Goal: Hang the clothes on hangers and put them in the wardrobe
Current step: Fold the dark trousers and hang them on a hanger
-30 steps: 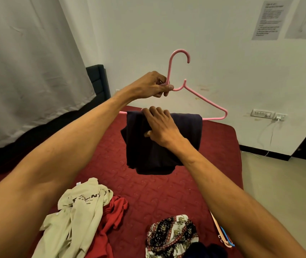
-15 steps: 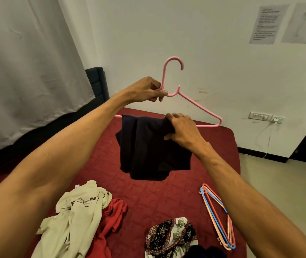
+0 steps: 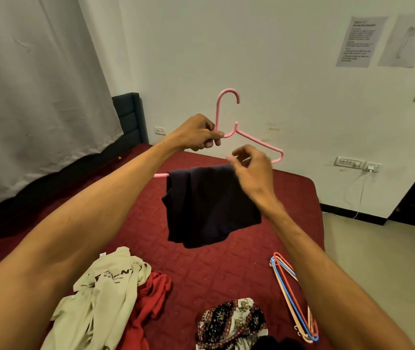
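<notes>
Change: right hand (image 3: 254, 170) has left the front of the dark garment (image 3: 209, 205), where it was bunching the cloth half a second ago, and now sits higher, at the cloth's top right corner.
View: head camera only, looking down the person's two forearms.
Left hand (image 3: 196, 133): fingers curled tight round the neck of the pink hanger (image 3: 258, 140), just under the hook, holding it up in the air above the bed (image 3: 290, 210).
Right hand grip: fingers loosely curled and blurred; I cannot tell whether they pinch the cloth's edge or are just off it.
Garment position: folded over the hanger's bottom bar, hanging below and slightly right of the left hand's grip, clear of the bed.
Hanger attitude: hook up, bar sloping down to the left, its left end sticking out past the cloth.
Bed, near side: beige shirt (image 3: 110, 286) lying against a red garment (image 3: 151, 294); patterned cloth (image 3: 229, 322) near the bottom edge.
Bed, right edge: bundle of spare hangers (image 3: 290, 294) lying flat.
Surroundings: white curtain (image 3: 37, 97) at left; two paper sheets (image 3: 355, 41) on the wall.
</notes>
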